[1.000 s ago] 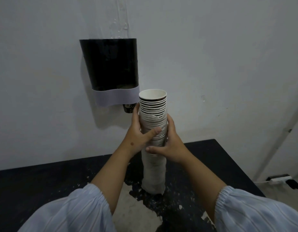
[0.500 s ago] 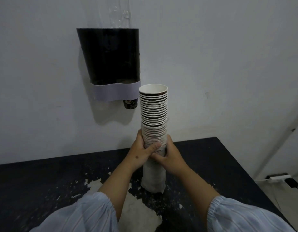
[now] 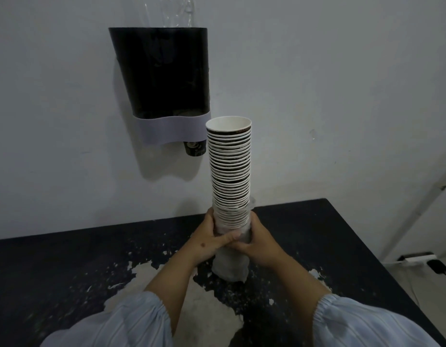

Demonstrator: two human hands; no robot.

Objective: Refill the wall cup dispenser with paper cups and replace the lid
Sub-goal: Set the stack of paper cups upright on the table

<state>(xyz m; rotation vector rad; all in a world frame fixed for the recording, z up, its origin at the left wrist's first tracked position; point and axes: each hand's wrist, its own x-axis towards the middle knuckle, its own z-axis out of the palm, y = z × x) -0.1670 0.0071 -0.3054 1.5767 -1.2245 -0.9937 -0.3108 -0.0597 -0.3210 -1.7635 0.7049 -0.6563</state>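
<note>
Fingers (image 3: 230, 237) of both hands curl tight round the lower part of a tall stack of paper cups (image 3: 230, 169). Left hand (image 3: 209, 240) wraps the stack from the left side, thumb laid across the front. Right hand (image 3: 260, 244) wraps from the right, its fingers meeting the left thumb at the front. Both grips closed on the stack, over a thin clear plastic sleeve (image 3: 230, 265) bunched down round the lower cups.

Stack stands upright, foot on the counter (image 3: 66, 259), near the back edge and close to the wall. Upper cups bare of the sleeve: white rims, dark bands between, top cup open and white inside. Sleeve edge sits just above the hands; below the hands it hides the cups, cloudy, down to the counter.

Cup dispenser (image 3: 161, 76) hangs on the wall (image 3: 342, 83), up and to the left of the stack. Dark tapered body, pale band (image 3: 171, 130) round the bottom. One dark cup (image 3: 194, 148) pokes out beneath the band, just beside the top of the stack, apart from it as far as can be told. Clear tube above the dark body runs out of view at the top; whether a lid is on it cannot be told.

Counter black, paint flaked off in a pale patch in front of the stack. Pale striped sleeves (image 3: 121, 319) at both forearms. Power strip with a plugged-in adapter (image 3: 417, 260) on the floor at far right.
</note>
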